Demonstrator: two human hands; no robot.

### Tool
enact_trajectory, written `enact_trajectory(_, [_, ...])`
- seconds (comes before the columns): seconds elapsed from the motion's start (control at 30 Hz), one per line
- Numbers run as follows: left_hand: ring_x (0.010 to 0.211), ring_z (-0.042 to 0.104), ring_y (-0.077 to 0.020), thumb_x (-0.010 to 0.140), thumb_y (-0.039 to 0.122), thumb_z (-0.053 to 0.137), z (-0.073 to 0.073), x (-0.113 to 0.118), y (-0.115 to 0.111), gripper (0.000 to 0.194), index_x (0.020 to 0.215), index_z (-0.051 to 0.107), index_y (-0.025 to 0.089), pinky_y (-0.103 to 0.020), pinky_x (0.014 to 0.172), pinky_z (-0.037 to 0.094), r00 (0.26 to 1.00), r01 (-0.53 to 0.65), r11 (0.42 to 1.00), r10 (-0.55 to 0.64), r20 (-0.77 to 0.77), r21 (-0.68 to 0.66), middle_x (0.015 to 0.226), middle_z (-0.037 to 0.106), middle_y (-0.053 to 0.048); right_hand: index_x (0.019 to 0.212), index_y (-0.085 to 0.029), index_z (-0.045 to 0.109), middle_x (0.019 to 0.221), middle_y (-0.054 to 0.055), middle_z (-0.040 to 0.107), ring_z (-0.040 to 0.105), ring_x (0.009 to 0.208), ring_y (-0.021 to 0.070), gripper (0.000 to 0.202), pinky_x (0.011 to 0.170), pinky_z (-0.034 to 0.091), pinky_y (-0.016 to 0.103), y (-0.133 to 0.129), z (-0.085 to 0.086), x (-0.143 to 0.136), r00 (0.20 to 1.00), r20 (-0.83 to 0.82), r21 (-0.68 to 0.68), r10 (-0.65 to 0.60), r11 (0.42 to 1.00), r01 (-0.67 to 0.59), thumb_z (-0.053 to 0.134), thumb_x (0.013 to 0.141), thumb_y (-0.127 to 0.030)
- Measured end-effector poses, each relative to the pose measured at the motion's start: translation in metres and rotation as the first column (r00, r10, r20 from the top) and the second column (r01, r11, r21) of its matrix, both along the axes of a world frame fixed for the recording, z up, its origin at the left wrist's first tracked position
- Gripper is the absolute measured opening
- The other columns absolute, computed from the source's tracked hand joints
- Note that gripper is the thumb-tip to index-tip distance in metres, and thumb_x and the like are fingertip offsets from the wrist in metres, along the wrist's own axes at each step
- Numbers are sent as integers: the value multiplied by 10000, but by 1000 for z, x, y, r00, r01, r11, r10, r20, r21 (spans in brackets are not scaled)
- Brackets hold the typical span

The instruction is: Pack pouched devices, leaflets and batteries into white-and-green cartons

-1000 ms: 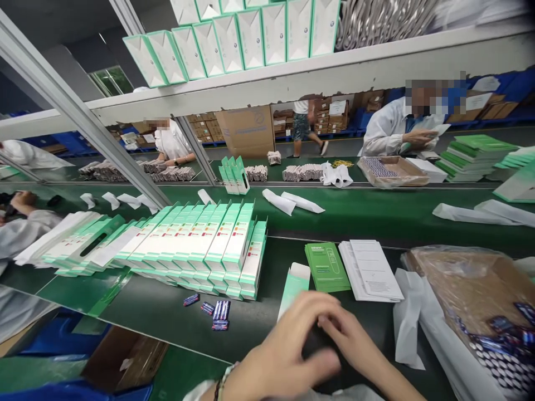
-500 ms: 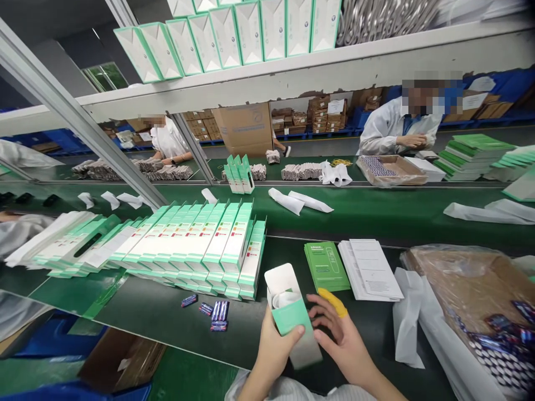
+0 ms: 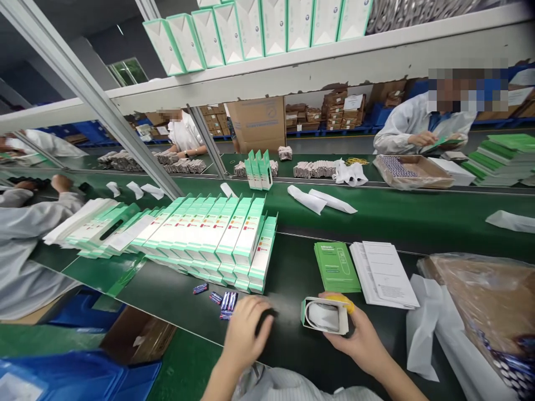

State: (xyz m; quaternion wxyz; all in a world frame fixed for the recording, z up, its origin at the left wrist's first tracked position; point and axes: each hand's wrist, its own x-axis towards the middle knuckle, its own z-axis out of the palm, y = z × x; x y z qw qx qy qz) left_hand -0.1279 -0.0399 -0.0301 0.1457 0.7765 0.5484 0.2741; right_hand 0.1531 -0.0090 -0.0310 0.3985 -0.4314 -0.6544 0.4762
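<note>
My right hand is wrapped round a small green and white carton, a yellow cover on one finger. The carton's open end faces me, and a white wrapped item sits inside. My left hand is off the carton, low over the table beside several blue batteries. Its thumb stands apart from its fingers, with a dark patch between them that I cannot make out clearly. Beyond the carton lie green booklets and a stack of white leaflets.
Rows of green and white cartons stand at left. A plastic-lined box with batteries is at right, white sleeves beside it. A green conveyor runs behind. A shelf crosses above. Co-workers sit beyond.
My left hand has let go of the carton and moved left towards the batteries. My right hand has taken hold of the carton, whose open end has tipped towards me.
</note>
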Motion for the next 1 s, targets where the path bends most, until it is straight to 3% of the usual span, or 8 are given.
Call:
enact_trajectory(0.1, [1012, 551, -291, 947, 267, 462, -18, -53, -11, 186, 1081, 576, 207, -455, 871, 445, 923, -273, 958, 286, -256, 85, 1059, 634, -101, 1151, -217, 595, 1200, 114, 638, 615, 1100, 274, 390, 972, 484, 408, -5, -7, -3, 999, -50, -66, -22, 998, 19, 652, 769, -269])
enact_trajectory(0.23, [1204, 473, -342, 959, 313, 387, -40, -114, -13, 372, 1274, 475, 136, -507, 989, 405, 767, -520, 835, 550, -330, 182, 1272, 558, -168, 1171, -207, 597, 1173, 127, 662, 649, 1017, 270, 427, 957, 501, 421, -8, -16, -3, 995, -18, -105, -96, 990, 93, 657, 768, -335])
enact_trajectory(0.4, [1260, 454, -322, 915, 211, 345, -48, -147, 2, 386, 1276, 448, 123, -471, 979, 430, 678, -666, 737, 662, -321, 113, 1366, 512, -164, 1176, -206, 599, 1132, 120, 680, 650, 1028, 280, 448, 951, 509, 412, -7, -21, -1, 996, 5, -115, -93, 989, 93, 681, 766, -367])
enact_trajectory(0.53, [1126, 552, -317, 935, 269, 350, -45, -142, 6, 299, 1142, 549, 182, -429, 874, 468, 691, -656, 752, 632, -350, 64, 1165, 638, -114, 1166, -205, 598, 1127, 128, 679, 644, 1037, 290, 476, 931, 519, 407, -9, -21, -3, 989, 4, -137, -151, 979, 150, 688, 762, -440])
enact_trajectory(0.67, [1001, 618, -281, 950, 354, 355, -44, -143, -12, 304, 1060, 585, 187, -363, 790, 496, 718, -632, 774, 601, -351, 33, 1077, 662, -94, 1162, -197, 606, 1098, 130, 683, 649, 1013, 287, 504, 941, 511, 417, -11, -20, -6, 987, -29, -149, -160, 977, 154, 702, 751, -472])
enact_trajectory(0.8, [783, 676, -234, 893, 464, 485, -32, -135, -38, 315, 1032, 603, 207, -290, 618, 512, 701, -694, 720, 681, -214, 17, 881, 690, -40, 1173, -208, 603, 1133, 128, 677, 634, 1059, 300, 502, 957, 499, 438, -11, -21, -5, 985, -45, -163, -168, 974, 159, 721, 741, -433])
enact_trajectory(0.9, [737, 679, -212, 860, 457, 590, -3, -91, -48, 278, 1012, 626, 229, -284, 643, 528, 756, -651, 754, 654, -21, 86, 823, 689, -13, 1211, -220, 589, 1173, 118, 670, 623, 1097, 295, 510, 967, 495, 431, -9, -23, -1, 992, -23, -169, -125, 978, 119, 717, 751, -400])
enact_trajectory(1.0, [808, 682, -187, 855, 247, 640, 38, -22, -41, 199, 1053, 626, 234, -280, 749, 541, 948, -319, 919, 307, 89, 230, 954, 717, -24, 1223, -224, 588, 1164, 105, 673, 625, 1088, 291, 520, 967, 493, 431, -7, -24, 1, 994, 30, -138, -110, 984, 113, 725, 743, -373])
